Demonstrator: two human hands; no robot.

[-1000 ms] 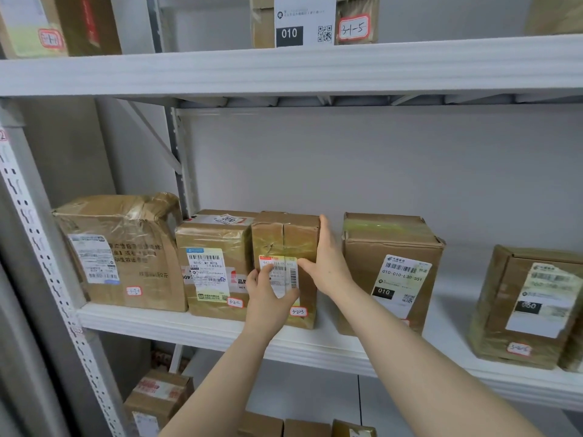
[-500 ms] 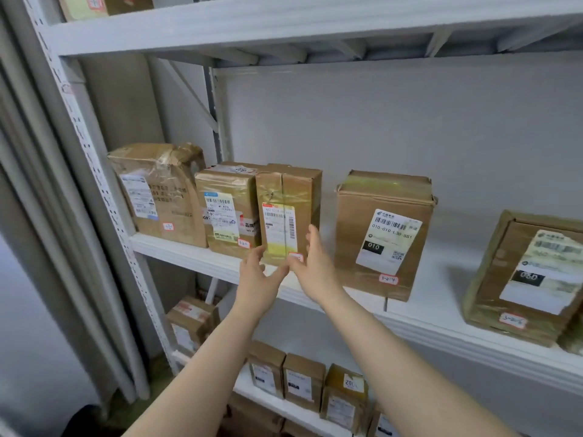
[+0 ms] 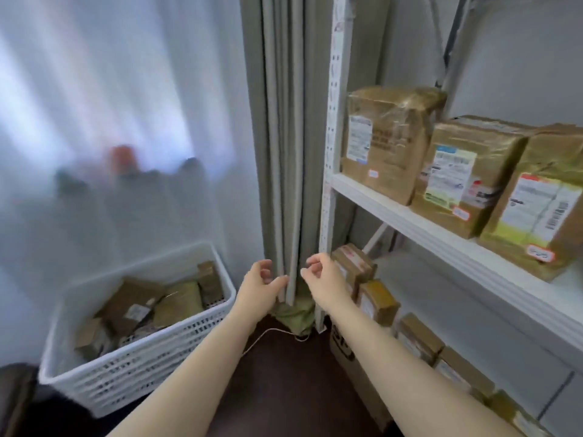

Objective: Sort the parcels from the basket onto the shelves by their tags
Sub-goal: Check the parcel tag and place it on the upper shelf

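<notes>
A white slotted basket [image 3: 151, 361] stands on the floor at lower left with several brown parcels [image 3: 148, 307] inside. On the white shelf [image 3: 441, 234] at right stand three taped brown parcels; the rightmost one [image 3: 542, 209] carries a white label and a red-edged tag. My left hand [image 3: 258, 288] and my right hand [image 3: 325, 282] hang in the air side by side in front of the curtain, fingers loosely curled, holding nothing. Both are away from the shelf and to the right of the basket.
A grey curtain [image 3: 280, 152] hangs between the basket and the shelf's perforated white upright [image 3: 331, 152]. More small parcels [image 3: 375, 298] line the lower shelf. A thin white cord [image 3: 271, 334] lies on the dark floor. Sheer white curtain fills the left.
Both hands let go of the narrow parcel on the shelf and dropped away from it. My view swung left and down, bringing the basket into sight.
</notes>
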